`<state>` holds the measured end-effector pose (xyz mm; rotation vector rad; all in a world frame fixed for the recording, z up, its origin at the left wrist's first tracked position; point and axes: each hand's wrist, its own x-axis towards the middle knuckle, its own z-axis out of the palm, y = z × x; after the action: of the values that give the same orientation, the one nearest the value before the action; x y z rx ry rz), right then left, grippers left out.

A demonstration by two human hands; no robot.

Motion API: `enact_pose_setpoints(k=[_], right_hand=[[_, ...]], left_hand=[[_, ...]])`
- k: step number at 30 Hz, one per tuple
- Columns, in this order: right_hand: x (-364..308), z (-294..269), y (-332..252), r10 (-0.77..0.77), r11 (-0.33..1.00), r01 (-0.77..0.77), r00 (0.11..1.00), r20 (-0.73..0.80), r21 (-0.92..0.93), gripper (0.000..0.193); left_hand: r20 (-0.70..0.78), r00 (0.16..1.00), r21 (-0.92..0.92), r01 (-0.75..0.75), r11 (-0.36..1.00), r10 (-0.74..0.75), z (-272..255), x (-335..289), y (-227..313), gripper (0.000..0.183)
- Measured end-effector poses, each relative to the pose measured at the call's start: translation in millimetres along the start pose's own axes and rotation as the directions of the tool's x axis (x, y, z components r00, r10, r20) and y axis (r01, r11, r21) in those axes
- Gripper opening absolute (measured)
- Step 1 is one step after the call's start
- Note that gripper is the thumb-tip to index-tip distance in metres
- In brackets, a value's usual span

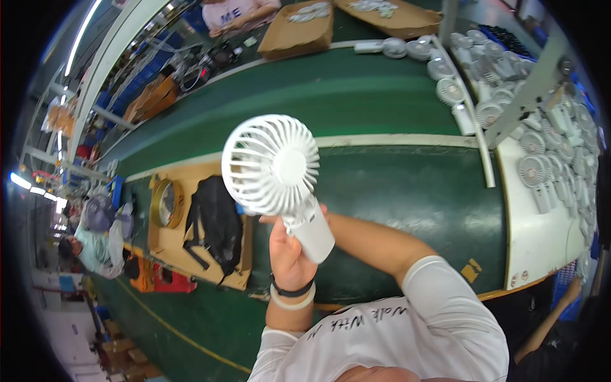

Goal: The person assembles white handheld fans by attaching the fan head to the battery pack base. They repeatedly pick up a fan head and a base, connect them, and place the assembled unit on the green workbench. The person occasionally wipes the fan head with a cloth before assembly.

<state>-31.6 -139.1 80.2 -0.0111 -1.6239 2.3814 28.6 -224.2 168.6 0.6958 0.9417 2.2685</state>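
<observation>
A white handheld fan (291, 167) is held up in front of me, its round slatted grille tilted up and to the left, its handle slanting down to the right. My left hand (286, 258) is closed around the handle just below the grille, with a black band and a pale bracelet on its wrist. From the right, my right hand (324, 211) reaches in behind the fan's neck. Most of it is hidden by the fan, so its fingers do not show clearly.
A cardboard tray (245, 270) with a black bag (216, 223) and a tape roll (167, 204) lies left on the green bench. Beyond runs a green conveyor (375, 95). Many white fans (534, 172) crowd the right-hand table. A co-worker (235, 16) sits across; others are at the sides.
</observation>
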Motion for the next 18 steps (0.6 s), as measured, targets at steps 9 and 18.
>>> enact_pose_setpoints(k=[9,18], right_hand=[[-53,-94,-31,-0.402,0.607,0.44,0.888,0.222,-0.662,0.035],[-101,-247,-100,-0.187,0.56,-0.084,0.956,-0.224,-0.824,0.036]], left_hand=[[0.098,0.991,-0.112,0.106,0.988,-0.095,20,40,-55,0.062],[-0.189,0.897,-0.02,0.402,0.915,-0.399,-4,73,-142,0.035]])
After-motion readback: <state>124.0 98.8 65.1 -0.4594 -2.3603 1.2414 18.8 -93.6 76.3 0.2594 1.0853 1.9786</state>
